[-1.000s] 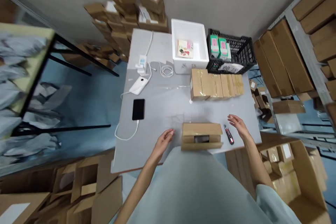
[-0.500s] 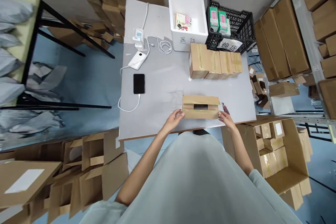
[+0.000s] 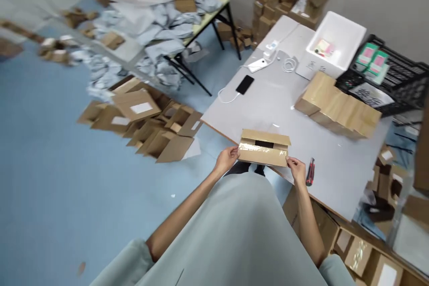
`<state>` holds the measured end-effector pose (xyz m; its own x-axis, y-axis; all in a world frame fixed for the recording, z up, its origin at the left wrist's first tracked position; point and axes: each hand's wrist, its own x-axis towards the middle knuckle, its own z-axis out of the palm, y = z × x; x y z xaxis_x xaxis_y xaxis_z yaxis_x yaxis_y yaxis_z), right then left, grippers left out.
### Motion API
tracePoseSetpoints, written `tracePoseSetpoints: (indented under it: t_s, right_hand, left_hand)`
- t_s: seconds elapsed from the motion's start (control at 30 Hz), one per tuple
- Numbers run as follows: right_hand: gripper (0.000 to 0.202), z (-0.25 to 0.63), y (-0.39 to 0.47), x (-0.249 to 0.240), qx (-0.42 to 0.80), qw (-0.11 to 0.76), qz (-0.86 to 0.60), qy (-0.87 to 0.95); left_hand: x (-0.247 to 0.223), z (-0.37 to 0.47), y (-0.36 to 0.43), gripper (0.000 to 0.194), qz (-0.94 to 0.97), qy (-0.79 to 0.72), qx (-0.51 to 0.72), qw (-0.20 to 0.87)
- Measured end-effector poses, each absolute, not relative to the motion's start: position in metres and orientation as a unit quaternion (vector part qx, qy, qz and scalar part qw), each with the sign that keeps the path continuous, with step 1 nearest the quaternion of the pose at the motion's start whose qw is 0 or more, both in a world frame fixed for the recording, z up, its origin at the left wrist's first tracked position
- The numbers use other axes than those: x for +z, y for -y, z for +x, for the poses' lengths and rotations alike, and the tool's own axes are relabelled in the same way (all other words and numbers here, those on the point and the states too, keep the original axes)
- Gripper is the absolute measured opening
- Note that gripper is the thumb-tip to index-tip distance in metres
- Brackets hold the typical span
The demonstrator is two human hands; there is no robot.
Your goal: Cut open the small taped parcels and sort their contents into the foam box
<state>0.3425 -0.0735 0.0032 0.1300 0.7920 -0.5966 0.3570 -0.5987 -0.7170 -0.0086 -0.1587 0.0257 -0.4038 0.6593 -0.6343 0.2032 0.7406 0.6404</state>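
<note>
Between my two hands is a small cardboard box (image 3: 263, 156), its top flaps parted over a dark slot, with shiny tape along its near side. My left hand (image 3: 228, 158) pinches the box's left end. At the right end, the fingers of my right hand (image 3: 295, 168) grip the near corner. The box is at the table's front edge. A red and black utility knife (image 3: 310, 172) lies on the table just right of my right hand.
On the grey table (image 3: 268, 107) are a phone (image 3: 245, 84), a power bank (image 3: 258, 65), a row of taped boxes (image 3: 335, 106), a white foam bin (image 3: 321, 69) and a black crate (image 3: 402, 71). Opened cartons (image 3: 167, 129) lie on the floor at left.
The view has swung left, so the table appears turned and further right. Both hands still hold the box, which now overlaps the table's front edge.
</note>
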Motion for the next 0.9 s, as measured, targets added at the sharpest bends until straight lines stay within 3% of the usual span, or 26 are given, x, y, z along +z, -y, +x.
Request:
tracePoseSetpoints:
  t_s: [0.27, 0.6, 0.8, 0.9]
  right_hand:
    - [0.058, 0.240, 0.041, 0.026, 0.603, 0.172, -0.593, 0.504]
    - [0.068, 0.052, 0.049, 0.039, 0.601, 0.057, -0.467, 0.646]
    - [0.081, -0.084, 0.088, 0.034, 0.588, -0.010, -0.440, 0.679]
    - [0.078, -0.148, 0.114, 0.035, 0.589, -0.027, -0.429, 0.685]
  left_hand:
    - [0.067, -0.045, 0.251, 0.034, 0.133, -0.856, 0.323, 0.381]
    - [0.059, -0.145, 0.347, 0.039, -0.039, -0.823, 0.498, 0.269]
    - [0.053, -0.236, 0.415, 0.044, -0.091, -0.809, 0.525, 0.247]
    - [0.053, -0.285, 0.447, 0.042, -0.101, -0.816, 0.516, 0.240]
